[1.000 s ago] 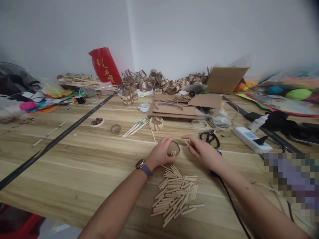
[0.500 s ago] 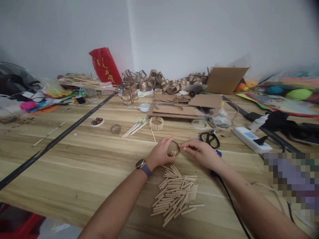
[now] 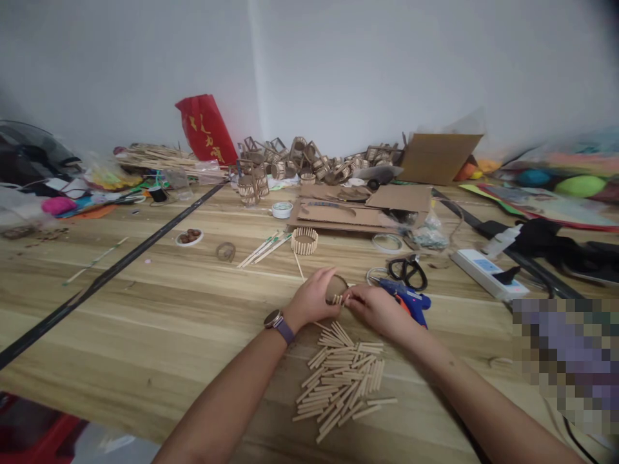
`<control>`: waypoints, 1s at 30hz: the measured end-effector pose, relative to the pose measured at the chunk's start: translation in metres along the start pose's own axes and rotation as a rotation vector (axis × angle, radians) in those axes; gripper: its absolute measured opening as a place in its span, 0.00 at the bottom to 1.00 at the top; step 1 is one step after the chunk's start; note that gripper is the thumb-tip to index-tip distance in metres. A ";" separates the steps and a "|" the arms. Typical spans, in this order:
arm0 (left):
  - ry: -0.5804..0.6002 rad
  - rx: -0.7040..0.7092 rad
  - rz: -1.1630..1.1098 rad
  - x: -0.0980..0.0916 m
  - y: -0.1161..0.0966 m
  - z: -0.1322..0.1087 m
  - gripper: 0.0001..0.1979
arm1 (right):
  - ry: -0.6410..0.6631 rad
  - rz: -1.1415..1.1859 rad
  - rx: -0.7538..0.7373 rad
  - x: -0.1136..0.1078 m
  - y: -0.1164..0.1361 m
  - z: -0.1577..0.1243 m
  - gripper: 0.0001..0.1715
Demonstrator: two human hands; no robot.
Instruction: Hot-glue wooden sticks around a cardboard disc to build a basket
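Upright in my left hand (image 3: 316,299) is a round cardboard disc (image 3: 337,288), with a few short wooden sticks (image 3: 337,299) standing along its near edge. The fingers of that hand are curled round its left side. My right hand (image 3: 372,306) pinches a small wooden stick (image 3: 346,299) at the disc's lower right edge; most of the stick is hidden by the fingertips. Below both hands lies a loose pile of short cut sticks (image 3: 338,374). Just beyond my right hand rests a blue hot glue gun (image 3: 406,293), partly covered by the hand.
Behind the hands stands a ring of upright sticks (image 3: 304,241). Black-handled scissors (image 3: 407,273), a tape roll (image 3: 387,243) and a white power strip (image 3: 488,274) lie to the right. Cardboard sheets (image 3: 338,216) and several finished stick buckets (image 3: 249,190) are further back.
My right hand has moved left and slightly down, bringing the small stick to the disc's edge. More of the glue gun now shows. My left hand has stayed in place with the disc.
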State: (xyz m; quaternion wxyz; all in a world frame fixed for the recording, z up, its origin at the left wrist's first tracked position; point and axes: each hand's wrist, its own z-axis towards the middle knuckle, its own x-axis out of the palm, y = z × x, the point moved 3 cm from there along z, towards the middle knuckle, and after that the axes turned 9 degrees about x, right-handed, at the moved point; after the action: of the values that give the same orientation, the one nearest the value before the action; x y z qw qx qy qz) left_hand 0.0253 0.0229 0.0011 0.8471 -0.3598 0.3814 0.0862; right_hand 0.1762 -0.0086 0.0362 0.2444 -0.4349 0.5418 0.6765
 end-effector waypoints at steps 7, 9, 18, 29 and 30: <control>0.007 0.007 -0.007 0.000 0.000 0.000 0.40 | -0.048 -0.008 -0.074 0.002 -0.002 0.001 0.11; 0.005 0.005 -0.004 -0.001 -0.001 0.000 0.40 | -0.062 -0.048 -0.107 0.001 -0.002 0.001 0.12; 0.019 0.011 -0.008 -0.001 -0.003 0.001 0.39 | -0.173 -0.336 -0.258 0.001 -0.003 0.000 0.12; -0.008 0.024 -0.015 0.000 -0.002 0.000 0.38 | -0.241 -0.460 -0.262 0.000 0.002 -0.003 0.12; -0.003 0.025 -0.017 -0.001 -0.003 0.000 0.38 | -0.242 -0.468 -0.257 -0.001 0.002 -0.004 0.12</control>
State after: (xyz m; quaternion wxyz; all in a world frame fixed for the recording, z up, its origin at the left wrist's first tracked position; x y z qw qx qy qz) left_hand 0.0262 0.0213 0.0031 0.8528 -0.3522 0.3781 0.0749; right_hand 0.1760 -0.0124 0.0378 0.3996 -0.4917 0.3035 0.7117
